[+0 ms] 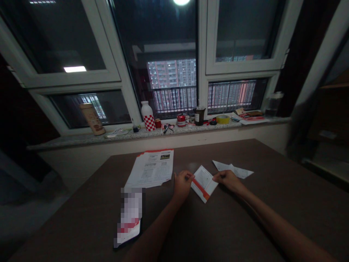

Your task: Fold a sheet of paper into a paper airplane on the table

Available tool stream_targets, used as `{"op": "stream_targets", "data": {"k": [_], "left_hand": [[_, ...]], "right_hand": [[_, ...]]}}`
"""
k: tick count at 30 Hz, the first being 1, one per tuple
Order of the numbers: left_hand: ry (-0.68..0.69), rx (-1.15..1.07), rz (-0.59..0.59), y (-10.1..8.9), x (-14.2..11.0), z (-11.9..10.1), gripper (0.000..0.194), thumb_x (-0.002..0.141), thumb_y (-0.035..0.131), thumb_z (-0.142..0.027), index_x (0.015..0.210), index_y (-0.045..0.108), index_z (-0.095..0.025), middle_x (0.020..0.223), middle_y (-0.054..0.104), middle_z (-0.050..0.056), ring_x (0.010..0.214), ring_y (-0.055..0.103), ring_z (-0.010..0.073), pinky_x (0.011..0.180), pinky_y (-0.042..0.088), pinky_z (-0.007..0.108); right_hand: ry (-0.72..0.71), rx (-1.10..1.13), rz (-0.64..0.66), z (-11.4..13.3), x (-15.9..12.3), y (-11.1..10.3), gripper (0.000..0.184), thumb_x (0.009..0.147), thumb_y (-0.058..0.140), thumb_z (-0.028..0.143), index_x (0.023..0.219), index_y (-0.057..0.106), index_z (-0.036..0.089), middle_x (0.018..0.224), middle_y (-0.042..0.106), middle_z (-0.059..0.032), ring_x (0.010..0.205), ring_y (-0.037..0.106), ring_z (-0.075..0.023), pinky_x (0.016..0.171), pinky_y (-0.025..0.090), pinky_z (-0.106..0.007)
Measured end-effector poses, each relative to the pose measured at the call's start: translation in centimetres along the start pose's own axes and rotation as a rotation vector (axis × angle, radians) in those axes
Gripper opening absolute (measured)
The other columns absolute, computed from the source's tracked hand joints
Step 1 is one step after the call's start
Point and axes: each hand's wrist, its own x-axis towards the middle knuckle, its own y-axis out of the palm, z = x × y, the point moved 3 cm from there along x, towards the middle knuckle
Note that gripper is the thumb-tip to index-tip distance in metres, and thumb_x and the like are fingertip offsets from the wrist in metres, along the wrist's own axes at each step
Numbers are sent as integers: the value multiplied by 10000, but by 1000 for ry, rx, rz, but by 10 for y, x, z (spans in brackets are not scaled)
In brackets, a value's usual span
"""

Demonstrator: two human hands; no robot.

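A folded white paper with an orange-red stripe (204, 183) lies on the dark brown table (245, 218). My left hand (182, 183) pinches its left edge with closed fingers. At its right edge my right hand (228, 179) presses down, fingers curled on the paper. Just behind my right hand lies a second folded white paper (234, 169).
A stack of printed sheets (151, 168) lies to the left, a blurred-out phone (129, 216) nearer me. On the stone windowsill (81, 140) stand a tan canister (92, 119), a checked white bottle (148, 115), a red can (181, 120), a dark cup (199, 115), yellow tape (223, 119) and a jar (273, 103).
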Motion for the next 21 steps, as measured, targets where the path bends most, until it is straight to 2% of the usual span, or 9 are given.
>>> {"op": "stream_targets", "data": {"k": [7,13,21], "left_hand": [[22,-6,-22,-1,-2,-1,78,801,610,-224,733,633,-193,807,672,-5,800,629,186,1096,148,563],[48,44,-51,-4,-1,1,89,813,597,-224,734,628,-198,797,668,-13,803,626,182,1101,143,553],[44,49,-37,-3,-3,-3,84,811,599,-224,738,634,-202,788,668,-13,813,624,182,1100,123,577]], "right_hand": [[-37,-26,-95,1,-1,0,286,664,677,422,753,759,163,825,754,-93,794,670,-256,750,488,-345],[-83,53,-62,-3,0,5,333,707,644,467,809,712,158,785,725,-67,760,646,-229,729,474,-333],[-118,15,-54,-5,0,11,214,741,567,384,730,624,179,722,652,-33,724,602,-198,695,441,-296]]}}
